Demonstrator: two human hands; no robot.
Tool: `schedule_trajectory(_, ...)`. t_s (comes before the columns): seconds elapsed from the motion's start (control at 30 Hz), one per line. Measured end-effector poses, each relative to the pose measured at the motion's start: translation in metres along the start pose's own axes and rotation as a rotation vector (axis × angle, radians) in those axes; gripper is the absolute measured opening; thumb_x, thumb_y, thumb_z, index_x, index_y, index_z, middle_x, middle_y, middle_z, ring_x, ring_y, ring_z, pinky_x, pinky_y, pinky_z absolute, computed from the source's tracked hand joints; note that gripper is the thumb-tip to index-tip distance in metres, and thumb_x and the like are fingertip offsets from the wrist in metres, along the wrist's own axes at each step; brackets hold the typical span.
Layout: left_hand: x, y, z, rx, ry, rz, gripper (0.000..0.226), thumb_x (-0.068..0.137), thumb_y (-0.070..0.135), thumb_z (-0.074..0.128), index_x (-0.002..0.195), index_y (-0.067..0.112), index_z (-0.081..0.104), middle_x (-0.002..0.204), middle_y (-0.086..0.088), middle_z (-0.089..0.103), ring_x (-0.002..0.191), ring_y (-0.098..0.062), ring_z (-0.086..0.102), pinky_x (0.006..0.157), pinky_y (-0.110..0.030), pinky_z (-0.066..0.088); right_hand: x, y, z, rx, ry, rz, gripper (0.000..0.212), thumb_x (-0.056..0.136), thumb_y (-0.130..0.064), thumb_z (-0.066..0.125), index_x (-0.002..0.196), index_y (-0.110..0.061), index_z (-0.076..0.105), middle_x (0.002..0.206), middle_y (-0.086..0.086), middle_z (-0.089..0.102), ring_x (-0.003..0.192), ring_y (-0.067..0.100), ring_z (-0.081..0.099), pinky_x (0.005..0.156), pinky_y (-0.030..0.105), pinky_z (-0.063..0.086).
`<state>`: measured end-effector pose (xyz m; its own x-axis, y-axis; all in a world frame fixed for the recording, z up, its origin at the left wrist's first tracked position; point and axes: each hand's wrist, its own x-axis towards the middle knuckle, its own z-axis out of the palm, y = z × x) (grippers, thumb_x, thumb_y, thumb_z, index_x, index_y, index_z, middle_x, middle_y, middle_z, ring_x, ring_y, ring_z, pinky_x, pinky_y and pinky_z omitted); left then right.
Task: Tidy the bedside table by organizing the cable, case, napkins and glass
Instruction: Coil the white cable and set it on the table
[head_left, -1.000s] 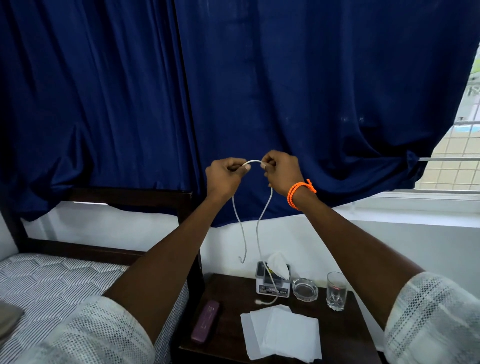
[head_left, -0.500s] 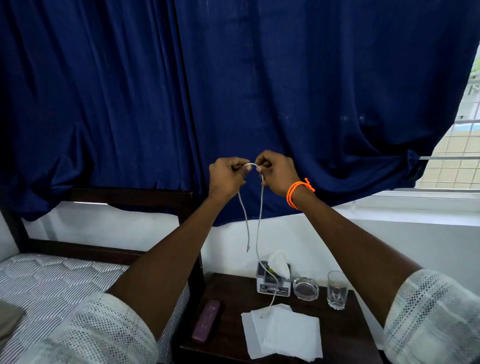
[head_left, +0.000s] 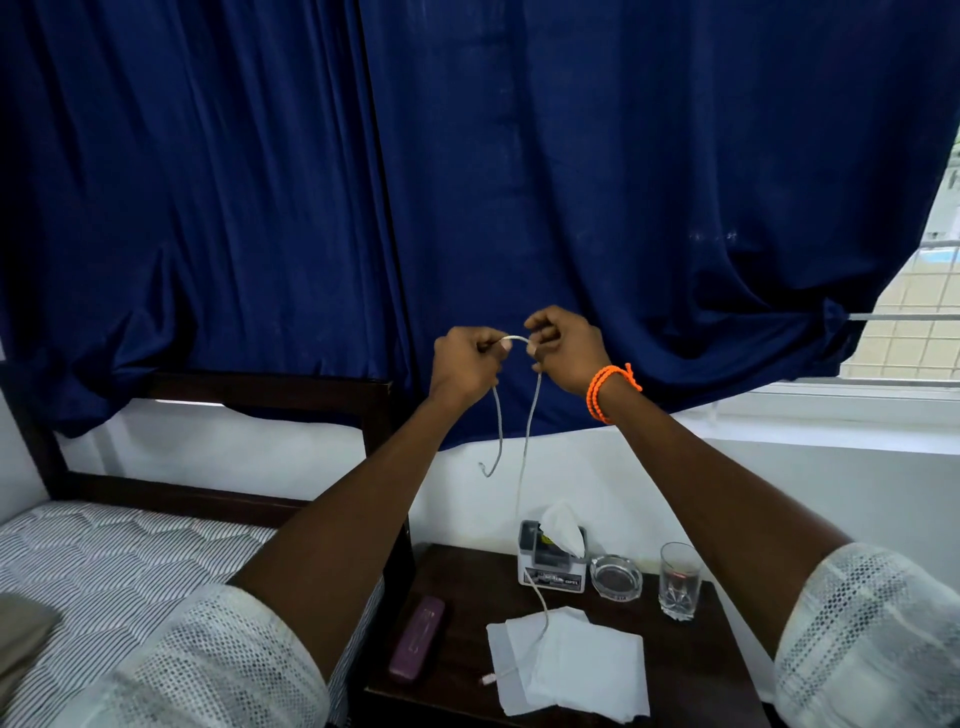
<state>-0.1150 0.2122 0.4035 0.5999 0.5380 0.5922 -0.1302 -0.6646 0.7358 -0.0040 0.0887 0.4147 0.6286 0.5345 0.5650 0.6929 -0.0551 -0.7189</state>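
Your left hand (head_left: 465, 358) and right hand (head_left: 563, 348) each pinch the cable (head_left: 527, 441), held high above the desk (head_left: 457, 582). Risk: its long tail lies across the napkins (head_left: 571, 660); pulling up may drag them, or swing toward the glass (head_left: 679, 579). Tissue box (head_left: 551, 564) label unreadable.

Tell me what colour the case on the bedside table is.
Purple, or mauve; the case shows best in the head view.

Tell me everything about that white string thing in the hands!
It is a thin white cable. The left hand and right hand pinch it up high, a small arch between them. One short end dangles free below the left hand. The longer strand hangs down onto the white napkins, its plug beside them on the table.
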Motion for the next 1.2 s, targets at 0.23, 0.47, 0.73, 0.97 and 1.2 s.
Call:
schedule_trajectory(0.23,-0.004,-0.001,0.003,0.011,-0.042,-0.075,0.016,0.094,0.018,0.072,0.104,0.007,0.077,0.085,-0.015,0.075,0.077,-0.024,0.076,0.059,-0.036,0.065,0.002,0.001,-0.001,-0.087,0.131,-0.020,0.017,0.090,0.004,0.058,0.089,-0.007,0.070,0.077,0.010,0.070,0.078,0.030,0.070,0.072,0.047,0.062)
schedule_trajectory(0.47,-0.005,-0.002,0.005,-0.076,-0.041,-0.130,0.016,0.096,0.014,0.070,0.104,0.003,0.077,0.092,-0.016,0.075,0.081,-0.024,0.075,0.059,-0.030,0.064,-0.002,0.005,-0.002,0.014,-0.015,0.034,0.022,0.091,-0.002,0.065,0.109,-0.014,0.070,0.085,0.003,0.069,0.080,0.021,0.071,0.064,0.030,0.064)
schedule_trajectory(0.73,-0.005,-0.002,0.001,-0.047,-0.070,-0.092,0.014,0.094,0.019,0.072,0.102,0.009,0.077,0.087,-0.014,0.076,0.079,-0.020,0.075,0.056,-0.026,0.062,0.004,0.006,-0.003,-0.025,0.172,0.022,0.016,0.094,0.002,0.055,0.091,-0.007,0.069,0.080,0.017,0.068,0.065,0.021,0.065,0.062,0.042,0.063)
schedule_trajectory(0.97,-0.005,-0.006,-0.003,-0.123,-0.057,-0.141,0.016,0.096,0.017,0.070,0.101,0.004,0.078,0.091,-0.017,0.076,0.072,-0.016,0.069,0.058,-0.023,0.061,-0.005,0.009,0.000,0.108,-0.023,0.066,0.028,0.090,-0.005,0.068,0.116,-0.014,0.069,0.085,0.008,0.065,0.078,0.016,0.066,0.062,0.032,0.064)
schedule_trajectory(1.2,-0.005,-0.012,-0.015,-0.098,-0.194,-0.211,0.016,0.096,0.021,0.070,0.100,0.007,0.078,0.094,-0.015,0.077,0.077,-0.014,0.068,0.062,-0.023,0.059,-0.003,0.007,-0.003,0.209,0.158,0.153,0.007,0.093,-0.008,0.067,0.098,-0.009,0.072,0.085,0.009,0.068,0.075,0.018,0.067,0.052,0.032,0.062)
